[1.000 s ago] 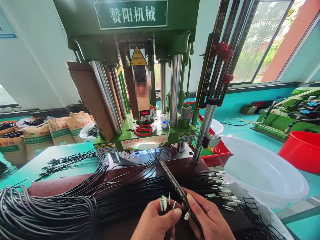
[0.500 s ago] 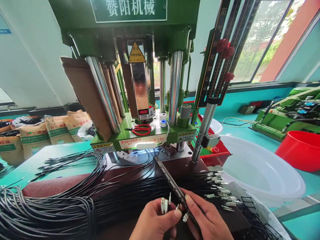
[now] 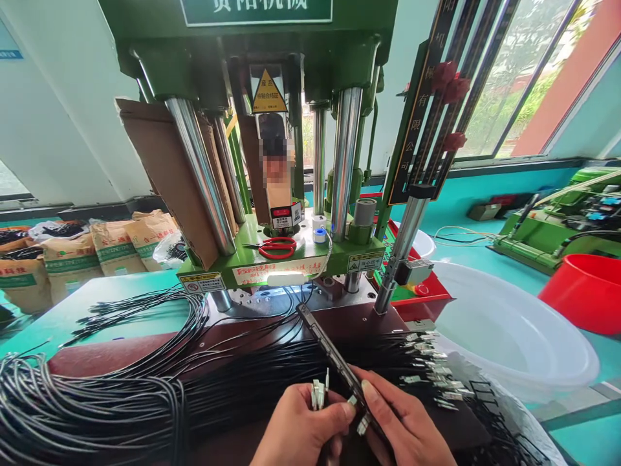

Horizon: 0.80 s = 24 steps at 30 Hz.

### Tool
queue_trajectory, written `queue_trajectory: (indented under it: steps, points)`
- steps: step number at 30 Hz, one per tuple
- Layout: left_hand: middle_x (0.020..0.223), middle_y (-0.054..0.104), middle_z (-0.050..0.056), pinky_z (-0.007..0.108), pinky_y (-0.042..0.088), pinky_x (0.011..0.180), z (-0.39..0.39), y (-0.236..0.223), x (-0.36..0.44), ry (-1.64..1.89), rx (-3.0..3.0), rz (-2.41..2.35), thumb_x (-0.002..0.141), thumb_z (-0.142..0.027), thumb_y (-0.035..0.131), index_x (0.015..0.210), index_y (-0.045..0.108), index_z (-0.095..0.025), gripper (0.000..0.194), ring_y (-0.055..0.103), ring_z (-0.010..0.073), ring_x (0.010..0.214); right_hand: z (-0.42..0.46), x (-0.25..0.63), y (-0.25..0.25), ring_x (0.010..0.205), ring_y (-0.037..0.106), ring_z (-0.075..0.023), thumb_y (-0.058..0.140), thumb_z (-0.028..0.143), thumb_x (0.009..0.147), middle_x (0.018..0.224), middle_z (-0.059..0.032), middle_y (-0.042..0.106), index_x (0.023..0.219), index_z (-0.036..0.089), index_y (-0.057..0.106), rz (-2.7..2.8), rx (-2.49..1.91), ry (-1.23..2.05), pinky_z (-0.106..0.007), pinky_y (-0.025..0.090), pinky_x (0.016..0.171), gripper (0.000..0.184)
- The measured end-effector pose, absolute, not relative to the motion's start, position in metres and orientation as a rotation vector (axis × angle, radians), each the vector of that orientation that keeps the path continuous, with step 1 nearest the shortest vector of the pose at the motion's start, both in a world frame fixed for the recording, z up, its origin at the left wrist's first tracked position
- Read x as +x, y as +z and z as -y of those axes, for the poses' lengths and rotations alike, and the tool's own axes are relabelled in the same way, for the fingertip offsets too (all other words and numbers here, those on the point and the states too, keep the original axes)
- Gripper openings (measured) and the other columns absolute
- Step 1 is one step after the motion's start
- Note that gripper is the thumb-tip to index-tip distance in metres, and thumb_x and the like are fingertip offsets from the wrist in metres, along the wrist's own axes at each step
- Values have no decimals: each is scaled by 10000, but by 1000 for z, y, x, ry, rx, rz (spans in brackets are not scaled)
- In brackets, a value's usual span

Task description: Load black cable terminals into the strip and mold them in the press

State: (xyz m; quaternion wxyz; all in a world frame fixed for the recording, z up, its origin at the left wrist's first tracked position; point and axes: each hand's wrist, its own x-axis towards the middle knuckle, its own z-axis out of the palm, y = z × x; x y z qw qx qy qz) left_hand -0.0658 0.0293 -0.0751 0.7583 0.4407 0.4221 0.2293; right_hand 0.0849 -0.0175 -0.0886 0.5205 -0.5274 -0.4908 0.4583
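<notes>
My left hand [image 3: 308,424] is closed around several cables with silvery metal connectors [image 3: 318,395], which stick up past the fingers. Its thumb and forefinger pinch one connector against the side of a long dark metal bar with slots [image 3: 332,353]. My right hand [image 3: 405,414] grips the lower end of this bar, thumb on top and fingers curled underneath. The bar slants up and left toward the press. Another connector [image 3: 362,425] shows between the hands, by the bar's edge. Beneath the hands lies a thick bundle of black cables [image 3: 242,388], with silvery connector ends [image 3: 431,362] at right.
A green press [image 3: 286,259] stands ahead, with red-handled pliers [image 3: 276,246] and a tape roll [image 3: 319,235] on its ledge. Its red control panel [image 3: 427,291] and a white tub [image 3: 514,323] are at right. Coiled cables [image 3: 97,408] spread left. A person is partly visible behind the press.
The view has shifted slightly, so the press sits a little higher and further right. Both hands keep their hold, and the connector at the bar has moved slightly.
</notes>
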Motion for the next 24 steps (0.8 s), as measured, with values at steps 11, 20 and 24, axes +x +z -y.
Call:
queue_trajectory:
  steps: [11,20,24]
  points:
    - [423,469,-46,192,271,347,-28,-76,-65,531,986,-905,646,-404,717,631,545,-147,309,355,51,324,21,84,-95,888,622,-232,484,513,874,1035,-91,678,1211,210,627,1159,-1270,1079,-303,529,773,476]
    - [406,471,-48,190,293,360,-29,-68,-59,575,944,-974,605,-379,749,640,545,-141,316,371,54,335,22,82,-89,845,592,-209,490,492,880,908,-64,660,1189,225,645,1192,-1290,1042,-295,496,793,437]
    - [603,552,-30,218,443,497,-30,-67,-73,666,813,-918,589,-389,801,800,592,-125,397,514,77,499,26,83,-88,519,494,-117,576,541,813,671,-13,599,1218,218,617,886,-1292,1246,-198,404,419,520]
